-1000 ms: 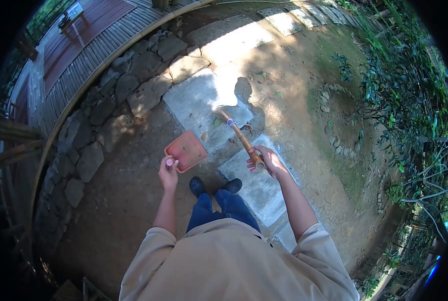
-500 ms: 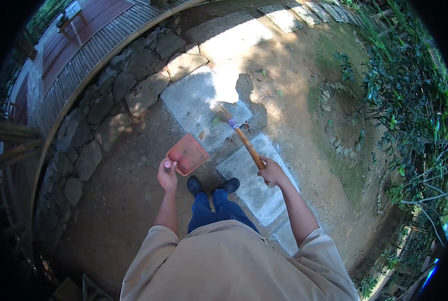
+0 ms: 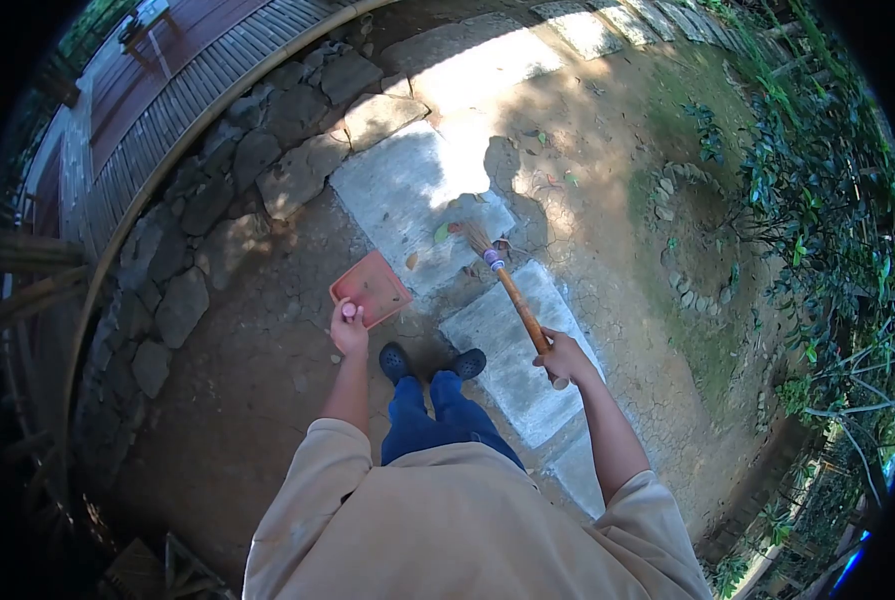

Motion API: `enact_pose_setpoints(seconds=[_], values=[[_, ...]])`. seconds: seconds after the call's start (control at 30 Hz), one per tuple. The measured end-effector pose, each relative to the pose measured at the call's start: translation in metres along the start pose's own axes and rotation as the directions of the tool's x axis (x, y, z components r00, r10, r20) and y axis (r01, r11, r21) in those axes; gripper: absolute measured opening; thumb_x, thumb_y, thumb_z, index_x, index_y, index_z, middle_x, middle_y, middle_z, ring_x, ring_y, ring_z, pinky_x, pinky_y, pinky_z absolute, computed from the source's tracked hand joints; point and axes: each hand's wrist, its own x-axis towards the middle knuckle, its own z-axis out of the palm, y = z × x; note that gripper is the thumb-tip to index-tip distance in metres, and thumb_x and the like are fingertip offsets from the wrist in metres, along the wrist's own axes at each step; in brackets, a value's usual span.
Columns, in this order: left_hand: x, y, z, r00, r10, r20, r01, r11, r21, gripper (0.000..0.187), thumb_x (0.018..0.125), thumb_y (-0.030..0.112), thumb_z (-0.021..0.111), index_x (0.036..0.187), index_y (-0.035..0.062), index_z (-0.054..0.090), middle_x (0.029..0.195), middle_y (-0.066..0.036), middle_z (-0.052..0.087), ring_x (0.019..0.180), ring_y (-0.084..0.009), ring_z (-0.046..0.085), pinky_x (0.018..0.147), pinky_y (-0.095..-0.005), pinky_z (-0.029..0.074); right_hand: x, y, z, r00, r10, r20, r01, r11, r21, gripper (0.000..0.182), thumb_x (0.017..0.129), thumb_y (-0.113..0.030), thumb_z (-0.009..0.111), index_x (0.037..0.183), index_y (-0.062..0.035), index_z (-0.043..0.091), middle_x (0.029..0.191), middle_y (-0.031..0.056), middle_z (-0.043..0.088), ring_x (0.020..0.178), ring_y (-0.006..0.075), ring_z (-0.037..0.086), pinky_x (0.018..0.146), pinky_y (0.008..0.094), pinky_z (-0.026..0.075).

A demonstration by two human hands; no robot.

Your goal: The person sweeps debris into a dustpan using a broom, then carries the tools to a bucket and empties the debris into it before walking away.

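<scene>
Pink dustpan (image 3: 370,288) clamped in our left hand (image 3: 348,329), right hand (image 3: 564,357) closed round broom (image 3: 508,287), bristles at concrete slab (image 3: 407,196) edge, open dirt leftward.

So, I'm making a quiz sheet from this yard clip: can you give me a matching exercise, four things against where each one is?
Things:
1. dustpan
2. broom
3. green leaf
4. shoes

Places:
A. lying on the pale concrete slab beside the bristles
B. on the dirt just ahead of the blue trousers
C. handle gripped in the right hand
D. held by its handle in the left hand

Pairs: 1-D, 2-C, 3-A, 4-B
</scene>
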Motion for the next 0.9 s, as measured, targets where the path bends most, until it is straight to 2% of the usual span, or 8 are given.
enact_pose_setpoints(seconds=[0.1, 0.2, 0.3, 0.4, 0.57, 0.67, 0.77, 0.9], values=[[-0.001, 0.013, 0.008, 1.000, -0.010, -0.012, 0.009, 0.997, -0.082, 0.033, 0.082, -0.001, 0.076, 0.114, 0.0063, 0.069, 0.103, -0.007, 0.068, 0.095, -0.0169, 0.065, 0.086, -0.0309, 0.052, -0.010, 0.007, 0.008, 1.000, -0.020, 0.003, 0.020, 1.000, 0.009, 0.080, 0.069, -0.016, 0.074, 0.145, -0.0091, 0.049, 0.110, 0.0261, 0.069, 0.104, 0.0369, 0.068, 0.092, 0.0391, 0.052], [0.001, 0.014, 0.012, 1.000, -0.002, -0.020, 0.000, 0.996, -0.085, 0.033, 0.080, 0.000, 0.078, 0.112, 0.0064, 0.069, 0.104, -0.009, 0.069, 0.093, -0.0188, 0.065, 0.083, -0.0326, 0.053, -0.023, 0.007, 0.007, 0.998, -0.029, 0.051, 0.027, 0.999, 0.038, 0.079, 0.071, -0.009, 0.073, 0.146, -0.0070, 0.048, 0.091, 0.0191, 0.071, 0.078, 0.0260, 0.071, 0.075, 0.0346, 0.054], [-0.004, 0.031, 0.012, 0.999, -0.044, 0.016, 0.045, 0.995, -0.088, 0.031, 0.082, -0.002, 0.076, 0.112, 0.0046, 0.068, 0.106, -0.006, 0.068, 0.096, -0.0160, 0.063, 0.086, -0.0302, 0.051, -0.046, -0.012, -0.001, 0.988, -0.034, 0.150, 0.038, 0.999, -0.026, 0.078, 0.072, -0.011, 0.073, 0.145, -0.0081, 0.049, 0.096, 0.0212, 0.071, 0.087, 0.0289, 0.071, 0.083, 0.0355, 0.053], [-0.005, 0.029, 0.012, 0.998, -0.041, 0.037, 0.046, 0.990, -0.136, 0.030, 0.082, -0.002, 0.076, 0.110, 0.0041, 0.069, 0.105, -0.006, 0.068, 0.095, -0.0162, 0.063, 0.086, -0.0304, 0.051, -0.064, -0.030, -0.004, 0.987, -0.043, 0.157, 0.059, 0.993, -0.098, 0.076, 0.069, -0.014, 0.072, 0.142, -0.0079, 0.053, 0.104, 0.0252, 0.071, 0.099, 0.0353, 0.069, 0.091, 0.0393, 0.053], [-0.003, 0.012, 0.006, 0.999, -0.002, 0.049, 0.006, 0.995, -0.097, 0.030, 0.082, -0.004, 0.075, 0.111, 0.0042, 0.068, 0.106, -0.006, 0.067, 0.095, -0.0163, 0.063, 0.085, -0.0306, 0.052, -0.081, -0.043, -0.019, 0.990, -0.105, 0.094, 0.121, 0.975, -0.187, 0.072, 0.070, -0.013, 0.072, 0.139, -0.0079, 0.055, 0.102, 0.0239, 0.071, 0.099, 0.0366, 0.068, 0.090, 0.0413, 0.053], [-0.003, 0.001, 0.003, 0.999, 0.029, 0.024, -0.026, 0.993, -0.117, 0.033, 0.078, -0.001, 0.077, 0.109, 0.0053, 0.069, 0.102, -0.008, 0.069, 0.091, -0.0192, 0.066, 0.083, -0.0323, 0.053, -0.081, -0.054, -0.030, 0.989, -0.133, 0.061, 0.144, 0.959, -0.243, 0.068, 0.071, -0.013, 0.071, 0.138, -0.0087, 0.056, 0.101, 0.0236, 0.071, 0.098, 0.0369, 0.068, 0.090, 0.0423, 0.053], [0.001, -0.006, -0.002, 0.990, -0.066, 0.121, 0.085, 0.983, -0.161, 0.033, 0.084, -0.004, 0.073, 0.115, 0.0060, 0.067, 0.113, -0.005, 0.065, 0.102, -0.0163, 0.061, 0.090, -0.0300, 0.051, -0.073, -0.066, -0.032, 0.986, -0.165, 0.016, 0.162, 0.940, -0.299, 0.063, 0.072, -0.011, 0.069, 0.134, -0.0070, 0.058, 0.102, 0.0235, 0.070, 0.098, 0.0385, 0.068, 0.089, 0.0440, 0.054], [0.003, -0.009, -0.008, 0.991, -0.027, 0.130, 0.054, 0.975, -0.215, 0.033, 0.083, -0.003, 0.074, 0.114, 0.0052, 0.066, 0.112, -0.006, 0.065, 0.104, -0.0167, 0.061, 0.092, -0.0304, 0.049, -0.042, -0.063, -0.010, 0.971, -0.237, -0.040, 0.206, 0.908, -0.366, 0.058, 0.072, -0.011, 0.068, 0.128, -0.0057, 0.059, 0.102, 0.0241, 0.070, 0.098, 0.0401, 0.067, 0.089, 0.0459, 0.053]])
